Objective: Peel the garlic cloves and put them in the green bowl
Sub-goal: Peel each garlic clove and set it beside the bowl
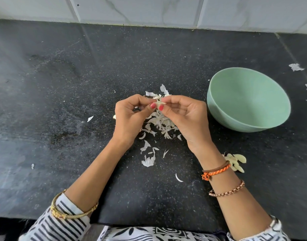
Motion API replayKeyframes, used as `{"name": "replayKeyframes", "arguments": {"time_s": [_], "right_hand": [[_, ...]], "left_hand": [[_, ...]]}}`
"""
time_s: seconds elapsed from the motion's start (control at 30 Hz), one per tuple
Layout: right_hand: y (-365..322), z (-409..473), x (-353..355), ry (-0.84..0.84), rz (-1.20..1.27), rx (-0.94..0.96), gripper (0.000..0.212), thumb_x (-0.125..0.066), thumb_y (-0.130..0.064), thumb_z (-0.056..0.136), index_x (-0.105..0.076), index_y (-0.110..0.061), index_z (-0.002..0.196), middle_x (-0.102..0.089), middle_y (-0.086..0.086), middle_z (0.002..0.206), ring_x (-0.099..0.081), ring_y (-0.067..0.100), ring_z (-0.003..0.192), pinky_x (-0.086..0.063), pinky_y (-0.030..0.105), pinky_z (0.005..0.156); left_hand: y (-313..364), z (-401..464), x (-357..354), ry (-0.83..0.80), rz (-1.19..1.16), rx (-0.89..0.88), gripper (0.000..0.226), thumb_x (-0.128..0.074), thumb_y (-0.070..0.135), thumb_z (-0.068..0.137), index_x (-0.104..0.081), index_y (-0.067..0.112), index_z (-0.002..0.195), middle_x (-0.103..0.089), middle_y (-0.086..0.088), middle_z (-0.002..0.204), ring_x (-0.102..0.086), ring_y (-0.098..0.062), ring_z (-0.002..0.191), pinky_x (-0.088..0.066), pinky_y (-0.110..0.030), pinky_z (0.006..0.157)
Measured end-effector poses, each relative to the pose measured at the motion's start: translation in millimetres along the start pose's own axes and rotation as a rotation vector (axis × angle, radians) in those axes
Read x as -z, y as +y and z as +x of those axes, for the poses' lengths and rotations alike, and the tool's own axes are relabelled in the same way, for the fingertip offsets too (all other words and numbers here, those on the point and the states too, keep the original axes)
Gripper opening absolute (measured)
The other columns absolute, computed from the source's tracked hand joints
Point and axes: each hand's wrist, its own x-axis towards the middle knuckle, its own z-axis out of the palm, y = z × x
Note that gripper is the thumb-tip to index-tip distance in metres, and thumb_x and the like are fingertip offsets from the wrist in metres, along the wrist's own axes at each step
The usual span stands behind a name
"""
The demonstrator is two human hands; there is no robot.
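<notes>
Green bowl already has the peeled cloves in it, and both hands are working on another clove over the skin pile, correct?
Not quite. The head view shows the green bowl empty; the peeled cloves lie on the counter beside the right wrist. Both hands, left hand and right hand, do pinch a clove over the skins.

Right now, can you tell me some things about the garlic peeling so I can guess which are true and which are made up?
1. Both hands pinch one garlic clove between them. True: left hand and right hand meet on it above the peels.
2. The green bowl is full of peeled cloves. False: no cloves show inside it.
3. A small pile of peeled cloves lies on the counter by the right wrist. True.
4. The bowl stands left of the hands. False: it stands to their right.
5. Papery garlic skins lie scattered under the hands. True.
</notes>
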Motion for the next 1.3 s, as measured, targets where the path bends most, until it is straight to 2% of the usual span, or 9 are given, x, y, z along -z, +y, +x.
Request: {"name": "replayKeyframes", "arguments": {"time_s": [0.17, 0.3, 0.47, 0.57, 0.8, 0.93, 1.03, 1.13, 1.3], "right_hand": [[1.9, 0.3, -0.8, 0.031, -0.074, 0.040, 0.013, -0.072, -0.001, 0.076, -0.068, -0.012, 0.080, -0.069, 0.002, 0.077, -0.064, 0.008, 0.066, -0.054, 0.023, 0.065], [5.1, 0.4, -1.7, 0.094, -0.228, 0.082, 0.019, -0.062, 0.003, 0.083, -0.069, -0.014, 0.088, -0.067, -0.003, 0.081, -0.061, 0.000, 0.071, -0.049, 0.013, 0.067], [9.2, -0.7, -2.7, 0.121, -0.444, 0.194, 0.018, -0.057, -0.001, 0.086, -0.072, -0.005, 0.094, -0.069, 0.003, 0.087, -0.061, 0.006, 0.074, -0.045, 0.008, 0.064], [8.8, -3.3, -6.1, 0.128, -0.463, 0.265, 0.017, -0.060, -0.002, 0.084, -0.073, -0.004, 0.095, -0.072, 0.005, 0.084, -0.063, 0.007, 0.079, -0.050, 0.013, 0.065], [9.7, -3.7, -4.3, 0.196, -0.603, 0.441, 0.007, -0.069, -0.002, 0.076, -0.074, -0.001, 0.081, -0.072, 0.008, 0.072, -0.065, 0.015, 0.065, -0.053, 0.032, 0.056], [7.2, -5.5, 1.3, 0.185, -0.605, 0.382, 0.009, -0.072, -0.009, 0.075, -0.076, -0.007, 0.083, -0.073, 0.004, 0.075, -0.068, 0.011, 0.065, -0.055, 0.034, 0.058], [3.0, -17.4, 7.8, 0.194, -0.596, 0.390, 0.006, -0.075, -0.009, 0.073, -0.076, -0.006, 0.078, -0.072, 0.003, 0.070, -0.065, 0.010, 0.059, -0.053, 0.033, 0.054], [1.6, -30.5, 15.4, 0.183, -0.672, 0.431, 0.003, -0.073, -0.007, 0.074, -0.074, -0.007, 0.077, -0.071, 0.004, 0.069, -0.062, 0.015, 0.056, -0.050, 0.033, 0.051], [4.2, -55.9, 28.5, 0.339, -0.886, 0.445, 0.010, -0.064, -0.008, 0.077, -0.071, -0.011, 0.084, -0.069, 0.003, 0.079, -0.061, 0.023, 0.067, -0.042, 0.023, 0.058]], "left_hand": [[6.1, -2.3, -5.5, 0.006, -0.003, 0.055, 0.020, -0.058, 0.000, 0.087, -0.065, 0.013, 0.073, -0.066, 0.011, 0.062, -0.053, 0.003, 0.055, -0.040, -0.009, 0.055], [0.4, 0.0, 0.3, 0.024, 0.175, -0.013, 0.027, -0.052, 0.023, 0.091, -0.064, 0.019, 0.067, -0.065, 0.002, 0.063, -0.054, -0.025, 0.061, -0.047, -0.033, 0.065], [1.6, -1.9, -1.5, 0.025, 0.352, -0.077, 0.044, -0.044, 0.034, 0.092, -0.064, 0.014, 0.058, -0.031, 0.011, 0.038, -0.031, -0.009, 0.040, -0.029, -0.011, 0.051], [1.2, -1.3, -0.4, 0.038, 0.395, -0.128, 0.044, -0.043, 0.034, 0.093, -0.064, 0.014, 0.060, -0.035, 0.002, 0.038, -0.036, -0.021, 0.044, -0.031, -0.022, 0.052], [-1.7, 0.2, 2.9, 0.083, 0.449, -0.140, 0.049, -0.040, 0.031, 0.094, -0.065, 0.006, 0.061, -0.032, 0.009, 0.034, -0.039, -0.008, 0.042, -0.037, -0.026, 0.062], [-3.4, -1.7, 0.7, 0.065, 0.502, -0.199, 0.048, -0.044, 0.028, 0.094, -0.066, 0.002, 0.060, -0.037, 0.012, 0.036, -0.043, -0.008, 0.044, -0.034, -0.005, 0.062], [-9.0, -4.0, -2.9, 0.036, 0.565, -0.261, 0.048, -0.046, 0.026, 0.095, -0.065, 0.000, 0.059, -0.036, 0.017, 0.036, -0.044, -0.001, 0.049, -0.035, -0.007, 0.067], [-13.4, -7.9, -7.5, 0.031, 0.632, -0.367, 0.046, -0.048, 0.033, 0.090, -0.066, 0.000, 0.063, -0.057, 0.001, 0.051, -0.048, -0.015, 0.062, -0.033, -0.020, 0.064], [-17.4, -11.5, -10.0, 0.015, 0.735, -0.539, 0.020, -0.059, 0.021, 0.081, -0.072, 0.012, 0.093, -0.070, 0.001, 0.073, -0.048, -0.016, 0.073, -0.039, -0.024, 0.062]]}}
